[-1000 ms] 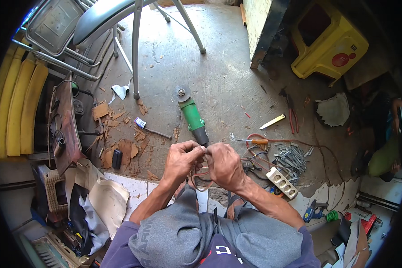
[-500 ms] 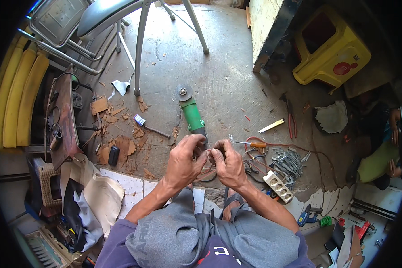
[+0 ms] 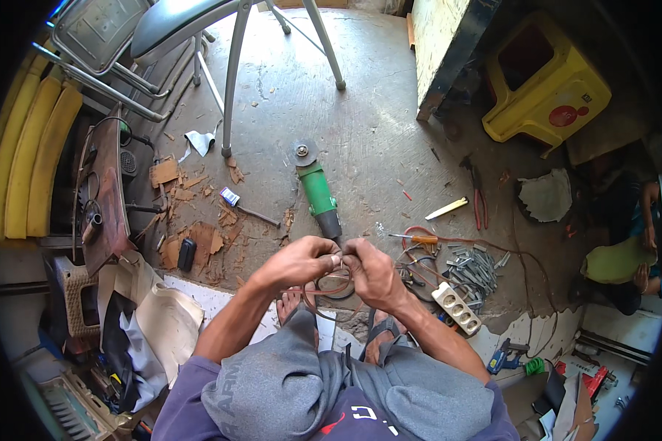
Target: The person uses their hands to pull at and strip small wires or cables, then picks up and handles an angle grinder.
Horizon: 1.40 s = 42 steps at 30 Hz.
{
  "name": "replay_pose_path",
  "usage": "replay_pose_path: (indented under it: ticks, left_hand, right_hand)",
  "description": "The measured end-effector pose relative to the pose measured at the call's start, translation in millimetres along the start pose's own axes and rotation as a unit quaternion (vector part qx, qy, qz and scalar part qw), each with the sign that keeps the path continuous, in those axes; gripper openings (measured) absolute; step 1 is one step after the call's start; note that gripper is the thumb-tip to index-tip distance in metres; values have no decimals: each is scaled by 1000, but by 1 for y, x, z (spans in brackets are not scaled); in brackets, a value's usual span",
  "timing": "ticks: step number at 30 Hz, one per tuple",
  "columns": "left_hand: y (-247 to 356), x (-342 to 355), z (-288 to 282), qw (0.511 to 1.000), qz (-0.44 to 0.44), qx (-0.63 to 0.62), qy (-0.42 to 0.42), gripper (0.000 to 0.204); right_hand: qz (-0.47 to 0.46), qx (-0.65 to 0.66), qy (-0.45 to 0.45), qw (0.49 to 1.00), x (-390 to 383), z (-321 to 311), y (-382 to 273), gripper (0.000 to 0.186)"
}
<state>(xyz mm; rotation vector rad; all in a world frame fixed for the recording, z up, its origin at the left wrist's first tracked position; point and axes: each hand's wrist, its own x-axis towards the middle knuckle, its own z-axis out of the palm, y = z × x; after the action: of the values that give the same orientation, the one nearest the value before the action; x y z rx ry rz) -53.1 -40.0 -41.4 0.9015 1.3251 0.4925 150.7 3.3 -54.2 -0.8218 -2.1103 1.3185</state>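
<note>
My left hand (image 3: 307,262) is closed, its thumb and fingertips pinched. Facing it, my right hand (image 3: 374,273) pinches too, and the fingertips of both nearly meet. Between them is the end of a thin wire, mostly hidden by the fingers. A reddish-brown cord (image 3: 309,295) hangs in a loop under the hands. Just beyond them lies a green angle grinder (image 3: 316,189) with a bare disc (image 3: 302,151) at its far end. Its dark handle end is close to my fingertips.
To the right lie an orange-handled screwdriver (image 3: 421,239), metal strips (image 3: 472,272), a white socket strip (image 3: 457,309), a yellow cutter knife (image 3: 446,208) and red-handled pliers (image 3: 480,209). A chair (image 3: 232,81) stands ahead. Another person's hand (image 3: 642,277) holds a pale green piece at far right.
My left hand has turned and dropped slightly toward me, its forearm swinging outward. My right hand has shifted a little nearer to me. More of the grinder's handle and the cord loop now shows.
</note>
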Motion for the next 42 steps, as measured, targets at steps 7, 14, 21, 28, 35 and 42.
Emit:
replay_pose_path:
  ticks: [7,14,21,28,35,42]
  left_hand:
    - [12,-15,13,906,294,267,146,28]
    - [-4,-11,12,771,462,410,156,39]
    - [-9,-13,2,673,564,454,151,40]
    - [-7,-20,35,969,148,-7,195,14]
    - [-29,0,12,894,-131,-425,-59,16]
    - [-17,-4,36,939,243,85,228,19]
  right_hand:
    - [267,298,-60,915,-4,-8,18,16]
    - [325,439,-89,833,-1,-16,21,17]
    - [355,487,-107,790,-2,-16,14,14]
    - [163,152,-45,974,-6,-4,3,16]
    - [-199,-249,-7,948,-15,-5,-2,10]
    - [219,114,28,969,-18,3,11,18]
